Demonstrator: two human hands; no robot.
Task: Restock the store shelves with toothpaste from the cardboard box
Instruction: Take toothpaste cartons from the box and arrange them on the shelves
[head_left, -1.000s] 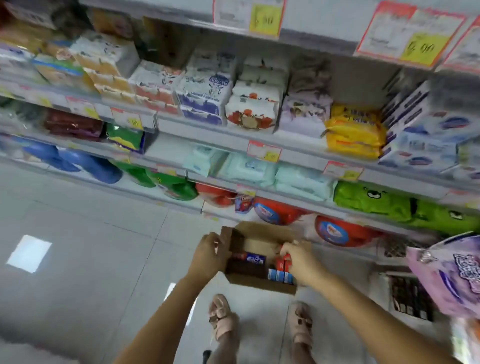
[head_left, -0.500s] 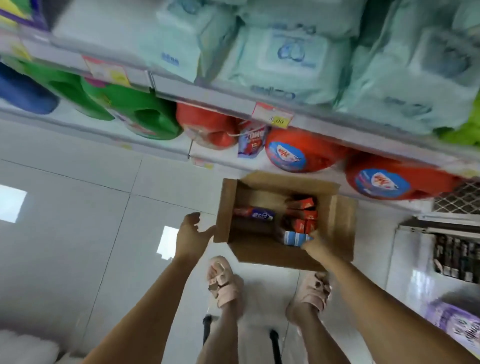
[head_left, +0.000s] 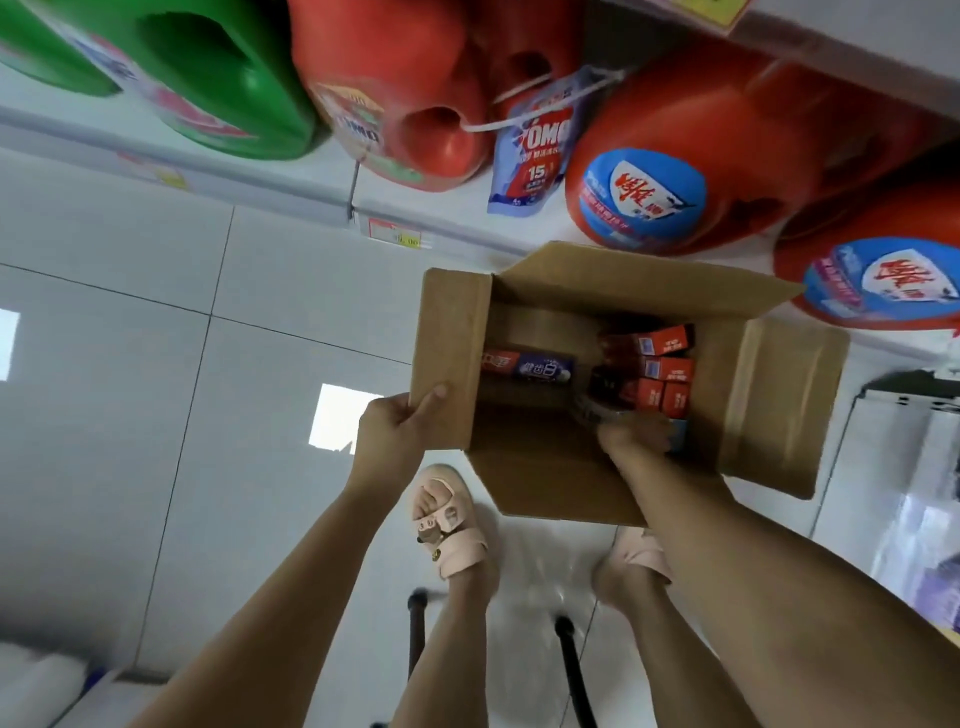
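An open cardboard box (head_left: 779, 395) sits on the floor below the bottom shelf, its flaps spread. Inside lie a red-and-blue toothpaste carton (head_left: 527, 366) on the left and several red toothpaste cartons (head_left: 662, 371) stacked on the right. My left hand (head_left: 397, 434) grips the box's left flap, thumb on its top face. My right hand (head_left: 631, 434) reaches down into the box at the near right, fingers curled round a blurred toothpaste carton (head_left: 592, 413) beside the red ones.
The bottom shelf (head_left: 291, 182) carries green (head_left: 223, 78) and red detergent jugs (head_left: 670, 171), with a detergent pouch (head_left: 535, 150) hanging between them. My sandalled feet (head_left: 452, 525) stand on the white tiled floor just in front of the box. A white rack (head_left: 904, 467) stands at right.
The view has dropped from the upper shelves down to the box. My left hand has taken hold of the left flap and my right hand has gone deeper into the box.
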